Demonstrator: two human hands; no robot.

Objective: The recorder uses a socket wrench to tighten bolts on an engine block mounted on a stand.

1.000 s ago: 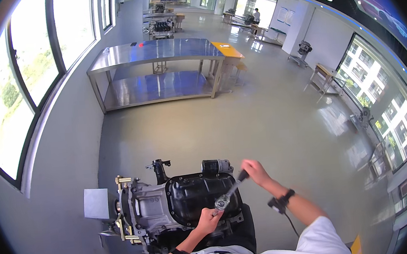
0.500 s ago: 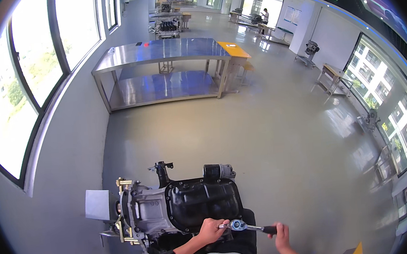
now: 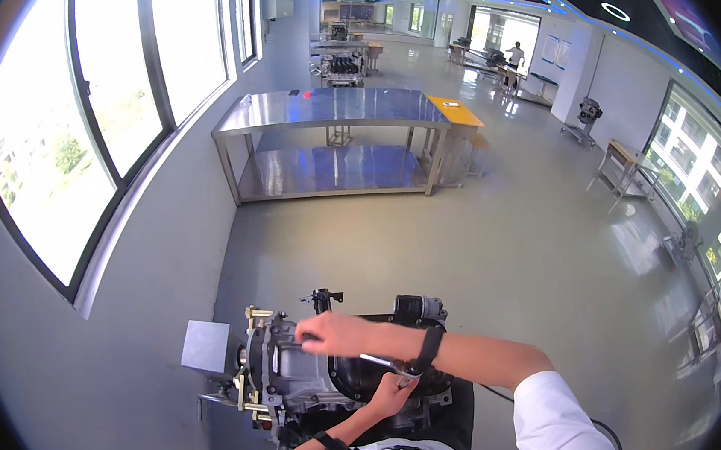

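An engine with a pale metal housing and a black oil pan is mounted in front of me. My left hand is closed around the head end of a ratchet wrench, low over the pan's near side. My right forearm crosses above the engine from the right. At its end, my right hand is closed on the wrench's black grip, over the housing. The forearm and wristband hide part of the pan and most of the ratchet head. What the wrench's socket end touches is hidden.
Left of the engine, a grey box and brass-coloured brackets sit near the wall. A black cylindrical part stands at the engine's far side. Beyond is a steel workbench with a lower shelf. A person stands far off.
My right hand has swung the wrench handle from the right side across to the left, over the engine. My left hand stays at the head end. The whole view has shifted somewhat.
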